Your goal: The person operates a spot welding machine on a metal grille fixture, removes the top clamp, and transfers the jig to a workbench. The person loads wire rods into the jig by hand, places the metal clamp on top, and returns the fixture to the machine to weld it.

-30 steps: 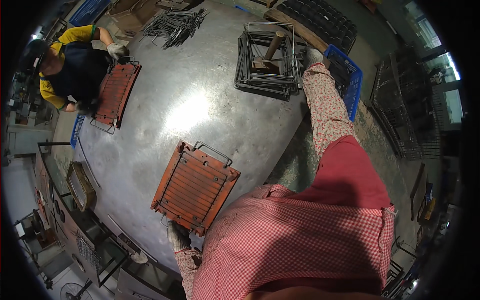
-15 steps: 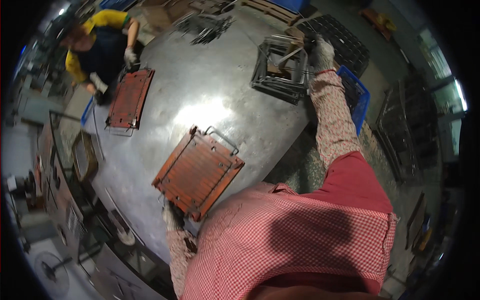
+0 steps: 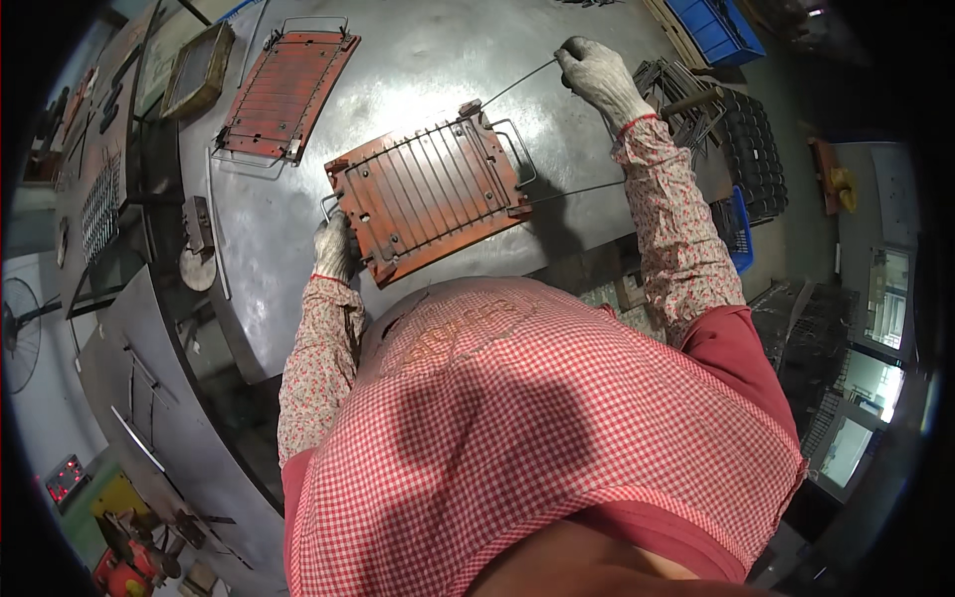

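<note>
A reddish-brown metal jig plate (image 3: 428,189) with several thin rods across it lies on the steel table in front of me. My left hand (image 3: 334,247), gloved, is closed round the wire handle at the plate's left end. To the upper right, my gloved right hand (image 3: 597,80) grips a dark bent-wire frame (image 3: 519,83). Two long sides of this frame run toward the plate's right end, near its corner blocks; whether they touch the plate I cannot tell. Part of the frame is hidden behind my right hand and sleeve.
Another reddish jig plate (image 3: 284,95) lies at the far left of the steel table (image 3: 418,60). Beyond my right forearm are stacked wire frames (image 3: 668,82) with a wooden handle (image 3: 691,102), and a black ribbed tray (image 3: 753,149). A blue crate (image 3: 711,28) stands far right.
My right hand has come from the frame stack toward the jig plate, bringing a wire frame. The plate has turned and sits more level. With the view shifted, the other person is out of sight.
</note>
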`<state>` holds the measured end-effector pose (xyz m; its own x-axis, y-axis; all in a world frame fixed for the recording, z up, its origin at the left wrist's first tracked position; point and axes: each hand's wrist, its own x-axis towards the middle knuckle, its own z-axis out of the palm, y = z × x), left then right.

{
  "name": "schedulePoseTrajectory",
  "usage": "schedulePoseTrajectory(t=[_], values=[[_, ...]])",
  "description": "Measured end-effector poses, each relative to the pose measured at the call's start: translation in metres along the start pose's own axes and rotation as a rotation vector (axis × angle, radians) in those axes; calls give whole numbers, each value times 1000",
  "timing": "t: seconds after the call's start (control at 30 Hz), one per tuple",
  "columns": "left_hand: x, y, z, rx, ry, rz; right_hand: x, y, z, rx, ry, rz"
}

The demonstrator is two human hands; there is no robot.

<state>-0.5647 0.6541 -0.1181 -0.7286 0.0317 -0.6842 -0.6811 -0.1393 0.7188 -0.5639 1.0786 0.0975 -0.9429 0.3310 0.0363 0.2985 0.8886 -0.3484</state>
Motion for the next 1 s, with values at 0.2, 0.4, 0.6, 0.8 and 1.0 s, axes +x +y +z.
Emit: schedulePoseTrajectory(t=[0.2, 0.4, 0.6, 0.8, 1.0], values=[[9, -5, -9, 8, -39, 8, 13, -22, 15, -171, -15, 4], [17, -12, -14, -34, -59, 14, 15, -24, 21, -259, 39, -7], [13, -8, -16, -52, -89, 17, 15, -16, 22, -266, 55, -11], [11, -6, -18, -56, -73, 0, 7, -41, 38, -340, 211, -76], [4, -2, -18, -48, -113, -49, 1, -93, 54, -164, 307, -158]])
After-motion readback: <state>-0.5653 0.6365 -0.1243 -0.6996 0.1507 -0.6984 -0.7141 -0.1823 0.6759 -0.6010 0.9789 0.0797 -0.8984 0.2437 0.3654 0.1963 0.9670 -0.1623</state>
